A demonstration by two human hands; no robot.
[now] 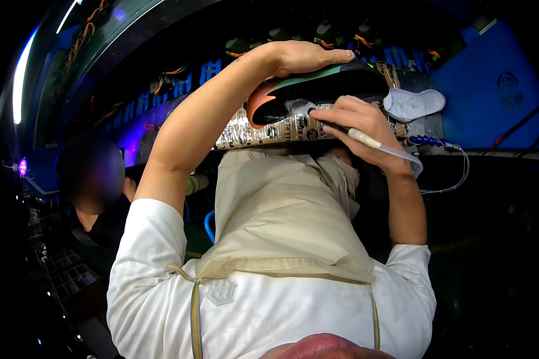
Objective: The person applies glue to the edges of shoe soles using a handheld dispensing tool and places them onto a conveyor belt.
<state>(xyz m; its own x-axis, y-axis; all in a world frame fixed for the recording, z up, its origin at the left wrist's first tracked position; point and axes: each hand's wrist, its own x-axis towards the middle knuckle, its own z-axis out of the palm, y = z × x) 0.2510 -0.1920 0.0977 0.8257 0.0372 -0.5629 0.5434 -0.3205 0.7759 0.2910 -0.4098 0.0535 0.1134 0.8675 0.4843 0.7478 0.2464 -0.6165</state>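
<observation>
A shoe (335, 87) lies tipped with its dark underside toward me; its edge is orange at the left and teal along the far side. My left hand (308, 58) reaches round the shoe's far edge and steadies it, most of its fingers hidden behind. In my right hand (360, 122) is a brush (339, 127) with a dark front part, a pale grip and a clear tube at its rear end. The bristles touch the shoe's underside near its near edge, where a whitish wet patch (299, 107) shows.
Beneath the shoe is a tape-wrapped bench pad (245, 133). Right of it lie a white shoe last (416, 104) and a blue coiled hose (426, 141). Several dark shoes with orange laces (326, 36) stand beyond. A blue panel (491, 90) rises at right; another person (96, 179) sits at left.
</observation>
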